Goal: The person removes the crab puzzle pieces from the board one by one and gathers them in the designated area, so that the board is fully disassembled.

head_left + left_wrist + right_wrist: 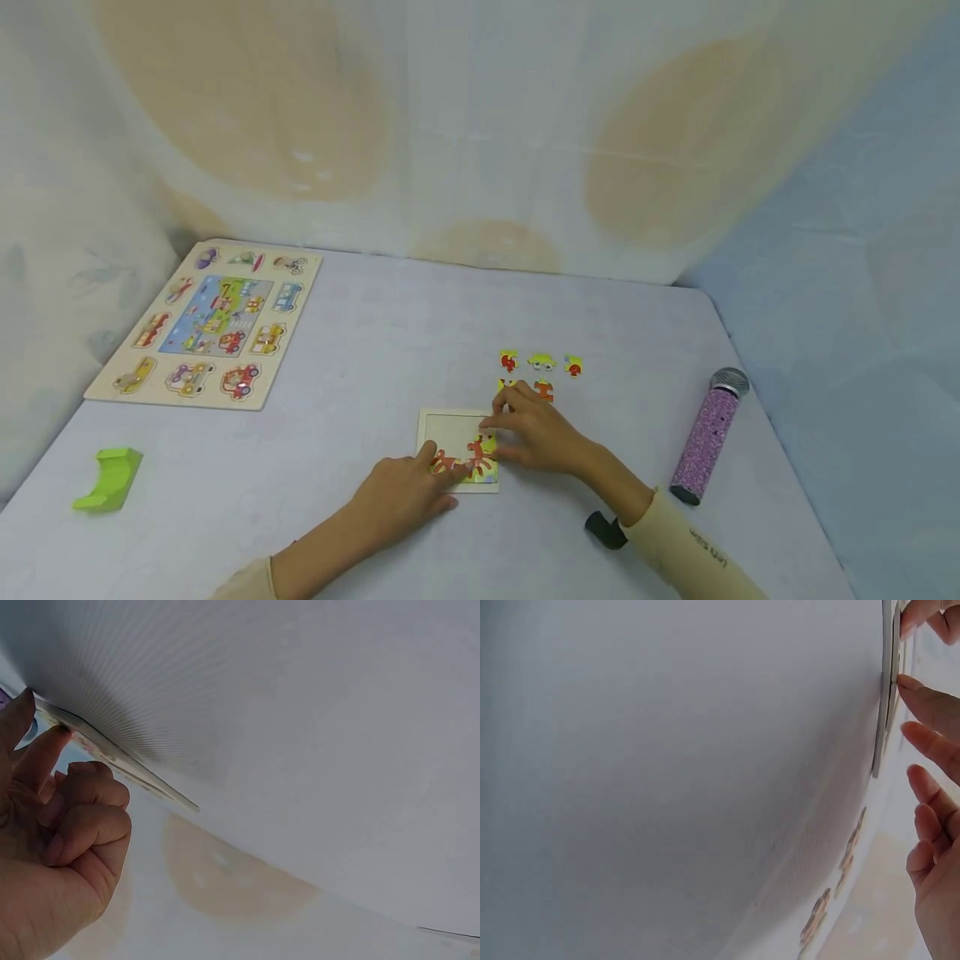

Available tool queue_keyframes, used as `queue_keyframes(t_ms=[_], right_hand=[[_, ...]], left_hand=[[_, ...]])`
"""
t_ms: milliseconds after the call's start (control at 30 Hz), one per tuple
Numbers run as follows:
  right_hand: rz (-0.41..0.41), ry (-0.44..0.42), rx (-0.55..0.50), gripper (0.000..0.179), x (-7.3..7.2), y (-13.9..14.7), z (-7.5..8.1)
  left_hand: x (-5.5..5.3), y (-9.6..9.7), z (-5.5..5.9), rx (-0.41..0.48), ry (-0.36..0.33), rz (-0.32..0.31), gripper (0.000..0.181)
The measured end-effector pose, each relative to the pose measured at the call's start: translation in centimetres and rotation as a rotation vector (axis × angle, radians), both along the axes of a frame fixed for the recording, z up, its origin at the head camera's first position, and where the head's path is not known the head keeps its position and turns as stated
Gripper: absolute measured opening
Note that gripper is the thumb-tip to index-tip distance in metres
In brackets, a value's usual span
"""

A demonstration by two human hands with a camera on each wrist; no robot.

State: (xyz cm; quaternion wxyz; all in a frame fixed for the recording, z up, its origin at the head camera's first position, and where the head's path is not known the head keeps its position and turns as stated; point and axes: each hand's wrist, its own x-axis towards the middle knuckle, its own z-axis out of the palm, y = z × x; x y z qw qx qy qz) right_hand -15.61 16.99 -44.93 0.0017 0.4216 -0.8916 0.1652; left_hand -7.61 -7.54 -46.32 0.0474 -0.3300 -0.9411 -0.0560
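Observation:
A small wooden puzzle tray (450, 426) lies on the table with red-and-yellow jigsaw pieces (480, 473) along its bottom and right side. My left hand (401, 498) reaches over its lower left; an extended finger presses the pieces, while other fingers are folded in the left wrist view. At the right edge, the thumb and a finger of my right hand (540, 432) touch the tray or a piece in it; its fingers look fairly straight in the right wrist view. Several loose jigsaw pieces (542, 362) lie just beyond the right hand, which partly hides one.
A large vehicle puzzle board (277, 367) lies at the back left. A green curved block (112, 481) is at the front left. On the right are a purple glittery microphone (705, 446) and a black object (604, 531) partly under the right forearm. Curtains stand behind the table.

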Motion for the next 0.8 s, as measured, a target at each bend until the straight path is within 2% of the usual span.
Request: queue_keyframes(t_ms=[200,333,500,667,800], right_hand=[[0.017,-0.007,0.012,0.021,-0.3,0.4,-0.2],[0.063,0.078,0.043,0.019,-0.2,0.3,0.0],[0.125,0.174,0.137,0.016,-0.2,-0.3,1.0],[0.153,0.179,0.225,0.013,-0.3,-1.2,2.0],[0.156,0.171,0.257,0.014,-0.3,-1.5,2.2]], left_hand=[[0.1,0.0,-0.1,0.007,-0.001,0.004,0.042],[-0.1,-0.1,0.0,0.015,0.008,-0.013,0.04],[-0.3,-0.3,0.0,0.013,0.009,-0.033,0.039],[-0.3,-0.4,-0.1,0.027,0.011,-0.04,0.038],[-0.3,-0.4,-0.2,0.04,0.016,-0.041,0.037]])
